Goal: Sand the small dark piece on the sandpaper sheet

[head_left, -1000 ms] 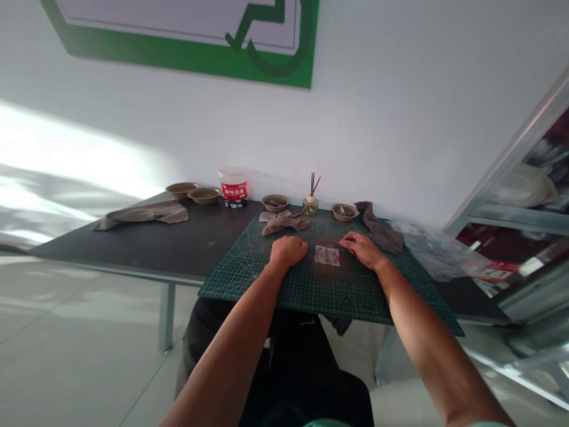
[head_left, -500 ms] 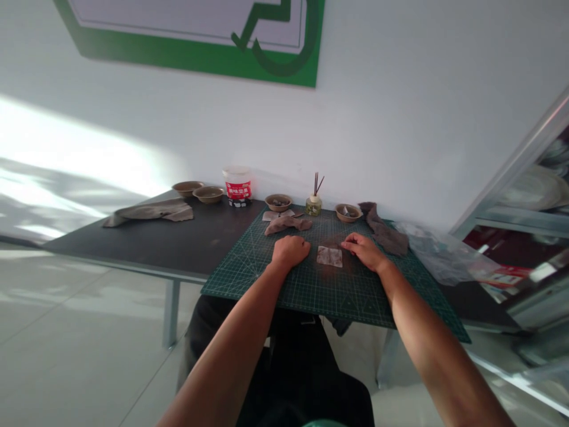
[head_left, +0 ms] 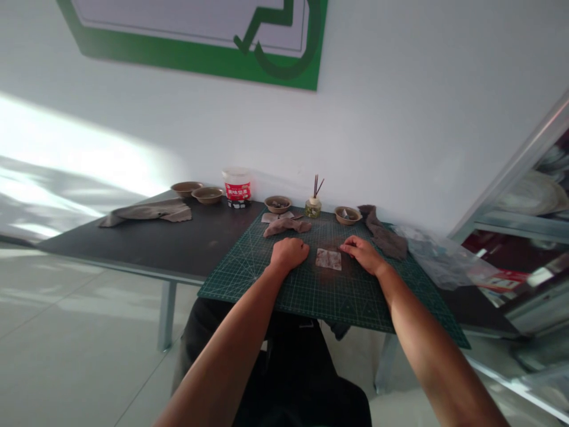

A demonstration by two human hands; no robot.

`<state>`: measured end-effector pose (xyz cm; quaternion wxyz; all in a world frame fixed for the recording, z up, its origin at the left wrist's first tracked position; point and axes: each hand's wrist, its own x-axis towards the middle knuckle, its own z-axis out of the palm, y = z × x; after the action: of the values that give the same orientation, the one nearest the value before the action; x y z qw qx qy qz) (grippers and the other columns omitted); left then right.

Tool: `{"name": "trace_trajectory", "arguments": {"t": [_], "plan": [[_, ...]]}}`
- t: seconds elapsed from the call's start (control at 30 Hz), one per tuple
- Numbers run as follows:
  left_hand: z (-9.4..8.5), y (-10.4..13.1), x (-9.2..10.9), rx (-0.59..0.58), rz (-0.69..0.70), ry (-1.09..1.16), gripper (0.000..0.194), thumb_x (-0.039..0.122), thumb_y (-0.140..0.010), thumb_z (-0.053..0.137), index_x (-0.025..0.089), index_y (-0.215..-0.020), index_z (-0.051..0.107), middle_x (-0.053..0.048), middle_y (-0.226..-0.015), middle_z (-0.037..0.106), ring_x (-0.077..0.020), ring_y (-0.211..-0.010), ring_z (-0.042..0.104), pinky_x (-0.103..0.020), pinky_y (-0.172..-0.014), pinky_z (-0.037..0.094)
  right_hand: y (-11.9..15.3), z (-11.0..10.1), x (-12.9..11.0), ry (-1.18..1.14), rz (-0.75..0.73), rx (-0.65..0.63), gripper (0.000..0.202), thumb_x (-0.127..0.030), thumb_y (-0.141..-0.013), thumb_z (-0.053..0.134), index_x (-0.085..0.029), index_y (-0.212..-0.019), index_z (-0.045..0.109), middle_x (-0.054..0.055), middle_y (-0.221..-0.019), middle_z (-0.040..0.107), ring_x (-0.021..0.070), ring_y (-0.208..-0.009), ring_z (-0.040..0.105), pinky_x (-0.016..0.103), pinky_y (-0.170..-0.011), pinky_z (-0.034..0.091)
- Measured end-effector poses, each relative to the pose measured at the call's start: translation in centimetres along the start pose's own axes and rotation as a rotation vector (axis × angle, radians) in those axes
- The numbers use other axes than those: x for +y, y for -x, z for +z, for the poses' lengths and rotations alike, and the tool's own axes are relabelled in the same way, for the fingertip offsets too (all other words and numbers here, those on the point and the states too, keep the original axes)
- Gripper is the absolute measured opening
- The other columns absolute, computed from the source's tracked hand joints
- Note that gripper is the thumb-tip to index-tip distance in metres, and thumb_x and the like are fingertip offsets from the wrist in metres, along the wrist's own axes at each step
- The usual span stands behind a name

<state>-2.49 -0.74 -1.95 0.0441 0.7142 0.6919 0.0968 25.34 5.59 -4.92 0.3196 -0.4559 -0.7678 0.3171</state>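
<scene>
A small whitish square with brownish marks (head_left: 328,259) lies flat on the green cutting mat (head_left: 249,261). To its left my left hand (head_left: 289,252) rests on the mat, fingers curled in; whether anything is inside cannot be seen. My right hand (head_left: 361,251) is just right of the square, thumb and forefinger pinched together near its upper right corner, on something too small to make out. Behind my left hand lies a crumpled brown cloth (head_left: 287,225), with a pale flat piece (head_left: 271,217) behind it.
Bowls with small pieces (head_left: 278,205) (head_left: 347,216) flank a reed diffuser (head_left: 313,207). Further left are a white-and-red tub (head_left: 237,188), two bowls (head_left: 208,195) and a grey cloth (head_left: 149,212). A dark cloth (head_left: 384,235) and clear plastic (head_left: 440,258) lie right.
The view has shifted very slightly. Both hands keep the same pose beside the square, and nothing else has visibly moved.
</scene>
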Motion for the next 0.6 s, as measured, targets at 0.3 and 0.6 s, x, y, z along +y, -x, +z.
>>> {"name": "trace_trajectory", "arguments": {"t": [0.3,0.6], "plan": [[-0.1,0.2,0.0,0.007,-0.005,0.011,0.032,0.038,-0.098,0.059,0.017,-0.123,0.061,-0.01,-0.124,0.063,-0.022,-0.106,0.064,-0.044,-0.091,0.056,0.0,0.1,0.0,0.022,-0.001,-0.01,0.027,-0.037,-0.098,0.062,-0.015,-0.114,0.064,0.006,-0.108,0.067,0.0188,-0.09,0.067,0.038,-0.079,0.058],[-0.7,0.6,0.2,0.03,0.025,0.014,0.033,0.037,-0.098,0.06,0.017,-0.124,0.06,-0.01,-0.125,0.062,-0.0221,-0.106,0.064,-0.044,-0.09,0.056,0.4,-0.1,-1.1,0.056,0.004,-0.006,0.028,-0.038,-0.098,0.062,-0.014,-0.113,0.064,0.006,-0.106,0.068,0.0181,-0.087,0.067,0.037,-0.078,0.058]]}}
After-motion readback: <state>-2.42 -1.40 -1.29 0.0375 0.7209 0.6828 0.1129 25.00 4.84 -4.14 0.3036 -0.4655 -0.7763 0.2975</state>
